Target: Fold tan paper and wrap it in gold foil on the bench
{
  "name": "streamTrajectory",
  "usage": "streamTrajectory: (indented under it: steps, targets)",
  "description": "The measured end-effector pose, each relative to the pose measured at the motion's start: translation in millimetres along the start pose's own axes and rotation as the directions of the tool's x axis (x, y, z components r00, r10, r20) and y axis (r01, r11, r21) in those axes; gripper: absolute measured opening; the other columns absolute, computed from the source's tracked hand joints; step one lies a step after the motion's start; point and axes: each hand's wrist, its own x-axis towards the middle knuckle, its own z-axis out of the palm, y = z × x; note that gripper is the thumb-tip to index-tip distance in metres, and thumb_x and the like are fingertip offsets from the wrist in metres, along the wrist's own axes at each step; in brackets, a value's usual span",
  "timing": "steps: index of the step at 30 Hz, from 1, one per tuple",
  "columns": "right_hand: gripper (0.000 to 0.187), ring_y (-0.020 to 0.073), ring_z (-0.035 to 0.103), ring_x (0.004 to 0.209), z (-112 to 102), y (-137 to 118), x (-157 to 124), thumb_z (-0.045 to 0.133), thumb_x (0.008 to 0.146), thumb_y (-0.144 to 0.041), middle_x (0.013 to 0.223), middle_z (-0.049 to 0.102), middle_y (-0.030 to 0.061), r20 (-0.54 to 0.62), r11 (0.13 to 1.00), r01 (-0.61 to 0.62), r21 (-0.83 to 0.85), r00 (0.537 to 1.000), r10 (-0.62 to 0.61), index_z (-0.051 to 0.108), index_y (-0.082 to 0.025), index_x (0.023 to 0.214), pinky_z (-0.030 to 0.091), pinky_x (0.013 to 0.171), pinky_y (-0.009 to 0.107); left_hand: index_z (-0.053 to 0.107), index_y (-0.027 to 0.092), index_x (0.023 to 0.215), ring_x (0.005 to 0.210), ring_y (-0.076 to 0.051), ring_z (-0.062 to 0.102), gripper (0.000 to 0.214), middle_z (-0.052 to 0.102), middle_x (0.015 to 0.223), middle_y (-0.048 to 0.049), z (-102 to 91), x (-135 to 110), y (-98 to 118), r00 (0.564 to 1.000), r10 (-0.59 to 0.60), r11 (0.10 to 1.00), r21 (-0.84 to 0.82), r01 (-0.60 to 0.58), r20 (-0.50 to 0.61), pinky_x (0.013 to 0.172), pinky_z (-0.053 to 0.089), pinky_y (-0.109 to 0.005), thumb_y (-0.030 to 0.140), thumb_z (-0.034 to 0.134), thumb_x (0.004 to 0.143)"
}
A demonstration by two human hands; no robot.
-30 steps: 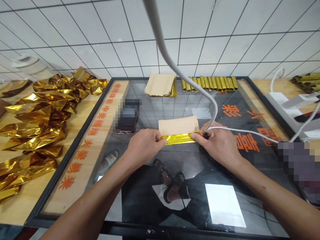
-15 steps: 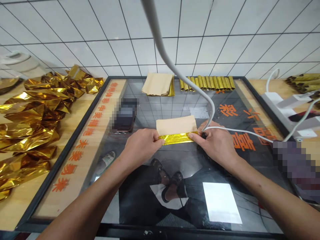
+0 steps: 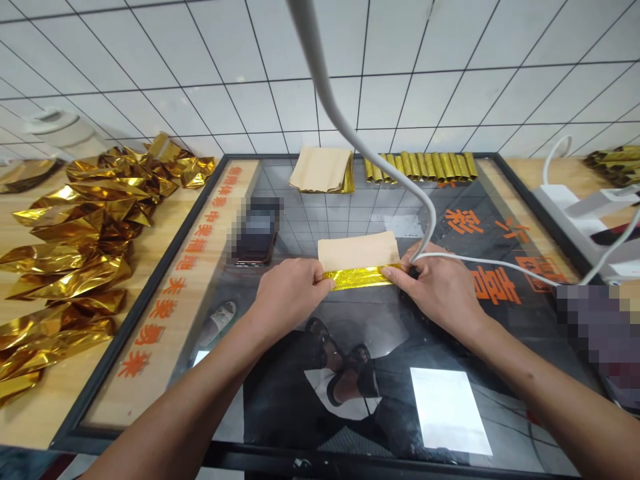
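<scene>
Honestly, barely anything new compared with a second back. Still pinching the gold strip (image 3: 357, 277) at both ends. Gripping the left end with the left hand (image 3: 290, 290), fingers curled in tight over the thumb. Gripping the right end with the right hand (image 3: 440, 287), same narrow pinch, nothing else held.

Same spot for the strip too: flat on the glass tabletop (image 3: 350, 373), about mid-table, along the near edge of the tan sheet (image 3: 357, 250), with the tan part running away toward the wall. Looks no wider or narrower than half a second ago. Only a small wobble of the view up and back, not of the hands.

So probably a hold-and-press on that folded edge rather than any further turning of it, going by how little has shifted. Just a guess from the stillness, though.

Around it, all unchanged:
- white cable (image 3: 480, 263) dropping from above and bending off right, just beside the right hand's knuckles
- stack (image 3: 320, 170) of more tan sheets at the far edge, next to a row of gold rolls (image 3: 420, 167)
- heap of crumpled gold foil (image 3: 85, 227) well off to the left
- phone (image 3: 255, 237) left of the sheet, apart from both hands
</scene>
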Motion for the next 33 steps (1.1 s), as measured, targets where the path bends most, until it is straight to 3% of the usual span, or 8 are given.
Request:
streamTrajectory:
  steps: [7,14,23,25,28,33]
  targets:
    - [0.038,0.0235,0.068,0.075,1,1,0,0.074,0.097,-0.047,0.086,0.075,0.0031,-0.006,1.0,0.016,0.014,1.0,-0.016,0.066,-0.028,0.066,0.045,0.068,0.038,0.061,0.023,0.077,0.076,-0.023,0.065,0.029,0.072,0.082,-0.0017,0.3,-1,-3,1.0,-0.008,0.999,0.046,0.009,-0.028,0.062,0.027,-0.033,0.044,0.066,0.096]
    - [0.036,0.0241,0.069,0.075,1,1,0,0.075,0.096,-0.048,0.087,0.075,0.0032,-0.013,1.0,0.006,0.01,1.0,-0.005,0.066,-0.028,0.068,0.045,0.069,0.038,0.059,0.024,0.109,0.094,-0.024,0.071,0.019,0.075,0.107,-0.0031,7.9,-8,-4,0.983,0.108,0.983,0.165,-0.083,-0.145,0.067,0.038,-0.031,0.036,0.071,0.1]
    - [0.032,0.0264,0.07,0.08,3,4,0,0.077,0.096,-0.046,0.09,0.075,0.0037,-0.008,1.0,0.011,0.013,1.0,-0.011,0.067,-0.028,0.07,0.048,0.073,0.041,0.06,0.022,0.114,0.106,-0.025,0.068,0.013,0.069,0.114,-0.0054,9.0,-12,1,0.962,0.216,0.953,0.253,-0.17,-0.168,0.076,0.048,-0.032,0.026,0.067,0.104]
    - [0.033,0.0269,0.07,0.081,2,3,0,0.078,0.096,-0.045,0.09,0.075,0.0038,-0.004,1.0,0.017,0.016,1.0,-0.017,0.066,-0.028,0.07,0.048,0.074,0.041,0.063,0.022,0.117,0.109,-0.026,0.065,0.012,0.066,0.114,-0.0067,11.4,-11,0,0.937,0.305,0.927,0.279,-0.252,-0.167,0.081,0.051,-0.034,0.021,0.063,0.105]
    - [0.034,0.027,0.07,0.082,2,3,0,0.079,0.095,-0.046,0.09,0.075,0.0037,-0.007,0.999,0.017,0.031,1.0,-0.017,0.065,-0.028,0.07,0.048,0.075,0.041,0.068,0.024,0.124,0.106,-0.026,0.062,0.027,0.062,0.112,-0.008,15.7,-9,1,0.876,0.46,0.857,0.332,-0.395,-0.144,0.085,0.052,-0.036,0.012,0.051,0.107]
    - [0.033,0.026,0.07,0.08,3,4,-1,0.078,0.096,-0.047,0.093,0.076,0.0037,-0.012,0.999,0.009,0.046,1.0,-0.009,0.066,-0.028,0.071,0.048,0.074,0.041,0.072,0.028,0.132,0.099,-0.026,0.057,0.041,0.059,0.11,-0.0085,19.4,-9,5,0.795,0.604,0.748,0.384,-0.542,-0.054,0.083,0.051,-0.037,0.009,0.046,0.107]
